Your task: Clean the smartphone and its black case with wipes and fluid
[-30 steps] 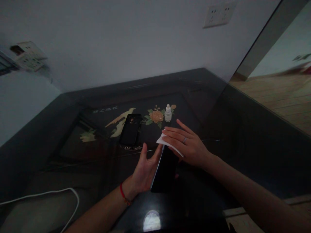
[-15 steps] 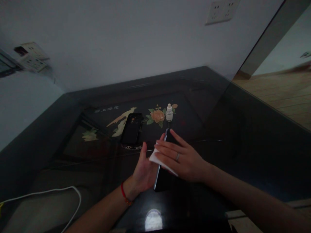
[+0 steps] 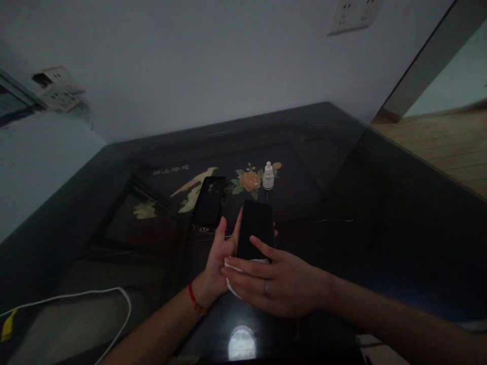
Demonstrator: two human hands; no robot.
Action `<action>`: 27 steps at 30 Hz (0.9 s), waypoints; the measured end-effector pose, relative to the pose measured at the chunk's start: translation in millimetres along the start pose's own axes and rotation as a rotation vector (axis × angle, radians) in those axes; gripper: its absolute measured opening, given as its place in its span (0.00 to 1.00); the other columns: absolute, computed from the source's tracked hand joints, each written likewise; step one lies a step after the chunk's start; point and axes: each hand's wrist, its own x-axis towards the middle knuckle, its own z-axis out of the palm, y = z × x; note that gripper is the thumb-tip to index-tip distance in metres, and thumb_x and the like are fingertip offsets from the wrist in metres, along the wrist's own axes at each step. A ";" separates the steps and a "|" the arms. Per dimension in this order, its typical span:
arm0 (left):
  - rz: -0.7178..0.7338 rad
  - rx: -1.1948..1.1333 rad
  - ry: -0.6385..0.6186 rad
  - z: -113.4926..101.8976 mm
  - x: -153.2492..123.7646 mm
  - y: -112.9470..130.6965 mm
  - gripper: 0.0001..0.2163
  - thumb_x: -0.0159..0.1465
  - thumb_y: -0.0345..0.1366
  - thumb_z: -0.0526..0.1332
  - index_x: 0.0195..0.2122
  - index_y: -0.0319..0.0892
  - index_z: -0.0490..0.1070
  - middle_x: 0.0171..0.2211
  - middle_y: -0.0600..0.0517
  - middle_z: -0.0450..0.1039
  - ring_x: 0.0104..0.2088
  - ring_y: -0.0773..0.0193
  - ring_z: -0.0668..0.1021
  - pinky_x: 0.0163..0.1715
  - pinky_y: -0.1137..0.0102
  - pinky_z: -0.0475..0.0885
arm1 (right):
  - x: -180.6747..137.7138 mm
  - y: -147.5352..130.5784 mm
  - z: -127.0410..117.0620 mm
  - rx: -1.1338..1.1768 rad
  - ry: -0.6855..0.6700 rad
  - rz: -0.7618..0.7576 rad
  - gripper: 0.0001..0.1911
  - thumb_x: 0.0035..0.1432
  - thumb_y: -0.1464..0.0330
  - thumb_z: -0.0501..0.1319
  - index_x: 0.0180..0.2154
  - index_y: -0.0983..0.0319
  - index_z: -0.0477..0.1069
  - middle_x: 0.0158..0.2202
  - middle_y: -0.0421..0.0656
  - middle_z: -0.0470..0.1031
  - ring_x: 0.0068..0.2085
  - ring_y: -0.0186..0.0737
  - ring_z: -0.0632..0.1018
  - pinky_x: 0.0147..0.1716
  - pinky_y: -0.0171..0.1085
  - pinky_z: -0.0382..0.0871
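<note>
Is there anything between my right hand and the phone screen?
Yes, a white wipe sits under the right hand, pressed on the lower end of the phone, which the left hand holds.

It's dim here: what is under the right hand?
A white wipe peeks out beneath the right hand, pressed on the lower end of the black phone the left hand holds. Most of the wipe is covered.

The bare left hand (image 3: 222, 253) stands on edge, palm facing right, thumb and fingers raised in a loose grasp. The bare right hand (image 3: 283, 286) lies palm-down close by its wrist — fingers stretched leftward, slightly spread, knuckles up
</note>
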 end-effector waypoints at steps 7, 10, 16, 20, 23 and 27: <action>0.027 -0.116 -0.053 -11.9 2.1 7.7 0.34 0.65 0.57 0.40 0.66 0.40 0.48 0.56 0.39 0.69 0.51 0.52 0.75 0.52 0.57 0.65 | -6.3 6.2 -0.7 -0.030 0.084 0.044 0.11 0.63 0.72 0.56 0.46 0.61 0.73 0.55 0.42 0.72 0.61 0.41 0.64 0.65 0.57 0.41; -0.004 -0.133 -0.127 -18.6 1.7 10.8 0.35 0.65 0.57 0.41 0.64 0.34 0.52 0.54 0.38 0.70 0.44 0.53 0.79 0.46 0.60 0.71 | -7.8 9.0 0.2 -0.022 0.143 0.022 0.11 0.63 0.72 0.56 0.46 0.62 0.73 0.54 0.42 0.72 0.60 0.40 0.66 0.64 0.56 0.45; 0.026 -0.166 -0.022 -22.3 0.6 14.2 0.29 0.67 0.52 0.43 0.50 0.32 0.70 0.40 0.39 0.79 0.37 0.58 0.81 0.39 0.67 0.75 | -18.3 23.7 -7.2 -0.004 0.241 0.115 0.12 0.63 0.74 0.53 0.46 0.67 0.71 0.53 0.48 0.73 0.61 0.44 0.65 0.63 0.55 0.50; 0.009 -0.157 0.003 -17.8 0.1 12.2 0.23 0.67 0.49 0.46 0.43 0.38 0.74 0.33 0.43 0.79 0.31 0.60 0.81 0.23 0.73 0.74 | -25.5 33.2 -11.3 0.075 0.373 0.437 0.17 0.65 0.72 0.49 0.53 0.67 0.65 0.56 0.53 0.69 0.62 0.45 0.63 0.61 0.56 0.54; 0.002 -0.154 0.021 -15.2 0.4 9.5 0.21 0.67 0.47 0.48 0.41 0.37 0.74 0.26 0.46 0.78 0.26 0.63 0.80 0.19 0.76 0.72 | -18.8 24.7 -10.9 0.128 0.354 0.433 0.18 0.66 0.71 0.48 0.55 0.69 0.64 0.55 0.55 0.70 0.62 0.45 0.64 0.61 0.57 0.53; -0.056 -0.109 0.095 -14.7 -1.3 8.3 0.21 0.66 0.47 0.51 0.37 0.34 0.76 0.25 0.47 0.78 0.23 0.63 0.79 0.26 0.72 0.76 | 0.6 1.1 -7.5 0.124 0.263 0.192 0.17 0.66 0.73 0.48 0.52 0.66 0.68 0.54 0.46 0.73 0.61 0.42 0.65 0.65 0.52 0.46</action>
